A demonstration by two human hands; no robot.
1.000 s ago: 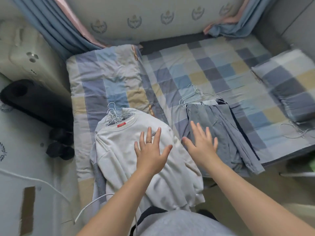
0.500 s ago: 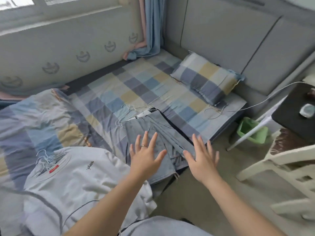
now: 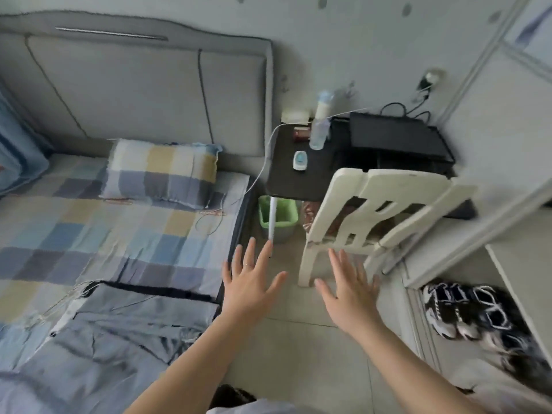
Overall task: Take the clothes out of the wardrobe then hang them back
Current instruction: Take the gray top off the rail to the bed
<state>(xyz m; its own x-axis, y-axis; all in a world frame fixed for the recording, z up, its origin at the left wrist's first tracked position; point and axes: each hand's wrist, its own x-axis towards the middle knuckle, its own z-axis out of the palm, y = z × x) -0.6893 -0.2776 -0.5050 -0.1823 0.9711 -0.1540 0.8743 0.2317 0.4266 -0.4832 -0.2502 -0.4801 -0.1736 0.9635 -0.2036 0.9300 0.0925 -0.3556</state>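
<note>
Grey-blue clothes (image 3: 113, 333) on wire hangers lie on the checked bed (image 3: 98, 231) at the lower left. My left hand (image 3: 249, 285) hovers over the bed's edge and the tiled floor, fingers spread, holding nothing. My right hand (image 3: 349, 286) is beside it over the floor, fingers also spread and empty. The wardrobe (image 3: 495, 243) stands at the right with its white sliding door partly open; black-and-white shoes (image 3: 466, 312) sit on its bottom shelf. The white shirt is out of view.
A white plastic chair (image 3: 373, 216) stands just beyond my right hand. A black bedside table (image 3: 301, 177) carries a bottle and small items. A green bin (image 3: 277, 218) sits between bed and table. A checked pillow (image 3: 161, 171) lies against the grey headboard.
My view has swung right, from the bed and the white shirt toward the chair and wardrobe. Both hands stayed spread and empty, now over the floor instead of the clothes.
</note>
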